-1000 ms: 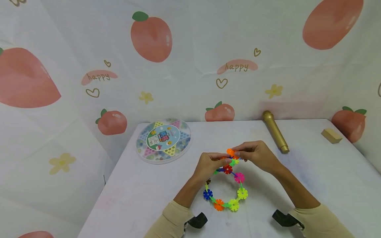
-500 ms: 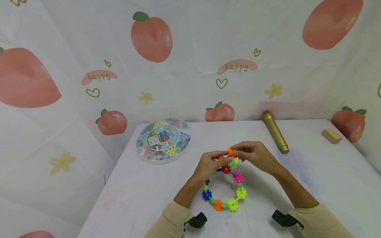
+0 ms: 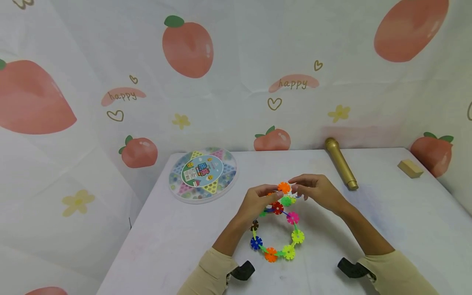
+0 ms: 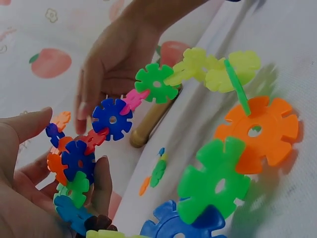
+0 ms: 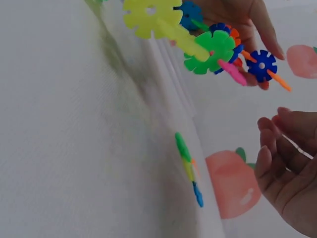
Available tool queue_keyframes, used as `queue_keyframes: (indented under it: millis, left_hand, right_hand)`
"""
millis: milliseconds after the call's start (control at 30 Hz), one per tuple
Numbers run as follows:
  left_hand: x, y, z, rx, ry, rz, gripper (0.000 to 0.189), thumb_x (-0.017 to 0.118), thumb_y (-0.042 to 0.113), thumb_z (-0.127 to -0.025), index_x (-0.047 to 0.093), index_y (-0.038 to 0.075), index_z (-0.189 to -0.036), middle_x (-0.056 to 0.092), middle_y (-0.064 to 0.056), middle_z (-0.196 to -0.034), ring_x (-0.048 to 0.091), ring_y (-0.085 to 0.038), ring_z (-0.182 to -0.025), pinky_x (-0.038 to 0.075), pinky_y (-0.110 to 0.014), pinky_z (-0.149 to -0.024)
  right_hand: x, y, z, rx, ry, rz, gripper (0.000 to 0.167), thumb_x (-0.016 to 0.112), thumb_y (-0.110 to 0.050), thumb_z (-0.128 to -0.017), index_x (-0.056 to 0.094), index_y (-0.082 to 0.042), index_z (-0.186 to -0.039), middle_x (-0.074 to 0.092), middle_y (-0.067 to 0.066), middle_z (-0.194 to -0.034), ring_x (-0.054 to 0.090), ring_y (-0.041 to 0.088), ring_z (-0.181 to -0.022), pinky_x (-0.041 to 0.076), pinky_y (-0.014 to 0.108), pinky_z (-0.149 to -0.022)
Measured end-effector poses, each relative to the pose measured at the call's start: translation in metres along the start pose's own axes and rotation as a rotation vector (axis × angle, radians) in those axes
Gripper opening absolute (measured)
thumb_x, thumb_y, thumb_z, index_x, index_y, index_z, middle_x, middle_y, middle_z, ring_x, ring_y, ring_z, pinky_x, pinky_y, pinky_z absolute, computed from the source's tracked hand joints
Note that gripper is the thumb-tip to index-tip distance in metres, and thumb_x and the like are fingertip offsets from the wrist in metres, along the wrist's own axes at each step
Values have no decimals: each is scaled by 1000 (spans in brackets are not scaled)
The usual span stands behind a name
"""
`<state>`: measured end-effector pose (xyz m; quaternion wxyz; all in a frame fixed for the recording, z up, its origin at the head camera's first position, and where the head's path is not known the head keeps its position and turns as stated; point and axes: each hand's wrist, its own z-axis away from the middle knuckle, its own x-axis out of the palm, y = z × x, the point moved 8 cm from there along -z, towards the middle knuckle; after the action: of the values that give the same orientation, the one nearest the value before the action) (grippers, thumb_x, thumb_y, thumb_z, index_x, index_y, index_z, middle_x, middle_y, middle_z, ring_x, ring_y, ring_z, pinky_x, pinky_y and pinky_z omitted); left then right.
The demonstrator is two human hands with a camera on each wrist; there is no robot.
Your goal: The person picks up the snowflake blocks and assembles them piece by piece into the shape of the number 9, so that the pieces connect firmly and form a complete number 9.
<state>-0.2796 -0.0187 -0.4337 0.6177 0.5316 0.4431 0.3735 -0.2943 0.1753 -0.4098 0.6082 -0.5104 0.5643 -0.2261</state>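
A ring of colourful snowflake discs (image 3: pixel 289 253), slotted edge to edge, stands tilted up from the white table. My left hand (image 3: pixel 253 205) pinches its upper left part between thumb and fingers. At the top an orange disc (image 3: pixel 284 187) sticks up, fitted to a blue disc (image 4: pixel 53 133) by the left thumb. My right hand (image 3: pixel 320 194) hovers just right of that orange disc, fingers loosely bent with nothing between them. In the right wrist view a gap shows between the right fingertips (image 5: pixel 283 112) and the ring. Behind the ring lies a short row of joined discs (image 4: pixel 157 172), green, yellow, blue and orange.
A round, clear-lidded board game box (image 3: pixel 173 192) lies at the table's back left. At the back right are a gold microphone-shaped tube (image 3: pixel 341 162) and a small wooden block (image 3: pixel 411 168). A fruit-printed cloth (image 3: pixel 228 110) hangs behind the table.
The right hand's fingers have let go of the orange disc and drawn slightly right. The ring has shifted a little to the left, still in the left hand.
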Motion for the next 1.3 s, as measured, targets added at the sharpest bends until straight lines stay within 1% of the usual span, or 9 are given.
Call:
queue_keyframes:
  millis: [133,300,500,600,700,833,967,1100,1300]
  left_hand:
    - [-2,-1,-1,11,-6,20,42,73,42,-100,73,19,-136,76,-2,-119,71,-28,-116,58,-44,-103]
    - [-6,-3,-2,8,1,34,44,71,43,-102,71,18,-138,77,-3,-118,70,-32,-119,58,-42,-103]
    - [-8,0,-2,29,8,63,39,70,37,-103,73,12,-133,74,-5,-125,75,-29,-112,60,-36,-100]
    - [-10,1,-2,33,13,70,38,69,34,-104,72,15,-136,74,-5,-123,76,-25,-107,60,-35,-99]
    - [-12,1,-2,32,23,95,37,70,32,-104,70,19,-139,73,-6,-120,76,-28,-107,61,-35,-97]
    - [-13,1,-2,37,27,131,34,69,30,-104,72,19,-137,72,-8,-117,77,-31,-107,61,-32,-95]
    - [-13,1,-3,39,24,141,35,65,31,-107,71,15,-137,73,-7,-122,78,-26,-104,61,-28,-93]
    - [-12,0,-4,24,28,149,35,62,31,-109,71,11,-136,73,-7,-125,78,-23,-102,61,-26,-92]
    - [-12,0,-4,2,41,160,32,63,26,-109,72,8,-134,73,-8,-122,79,-24,-102,61,-27,-91]
  right_hand:
    - [3,9,-1,56,-24,15,31,69,-21,-103,73,-3,-128,76,20,-114,72,38,-101,63,40,-77]
    - [7,18,-5,94,-59,13,34,72,-19,-101,71,-1,-130,75,17,-108,69,32,-99,64,43,-80]
    - [11,29,-13,89,-88,80,32,74,-10,-98,72,0,-128,76,7,-103,67,25,-98,62,32,-80]
    - [13,32,-16,96,-99,133,33,76,-9,-96,73,0,-127,76,6,-102,67,24,-97,60,27,-78]
    - [15,34,-21,92,-120,175,34,80,-10,-94,74,-2,-126,76,5,-102,67,22,-96,60,26,-78]
    - [21,36,-27,72,-158,212,35,83,-10,-91,75,-2,-124,76,6,-105,66,21,-96,59,26,-80]
    - [26,38,-30,64,-187,240,34,84,-8,-90,76,-4,-123,76,4,-107,66,20,-96,59,27,-82]
    - [31,37,-31,59,-200,253,33,85,-7,-88,77,-5,-121,75,3,-107,64,20,-95,59,31,-84]
    - [36,36,-32,70,-204,262,31,85,-6,-87,79,-6,-118,76,2,-107,63,20,-95,57,33,-84]
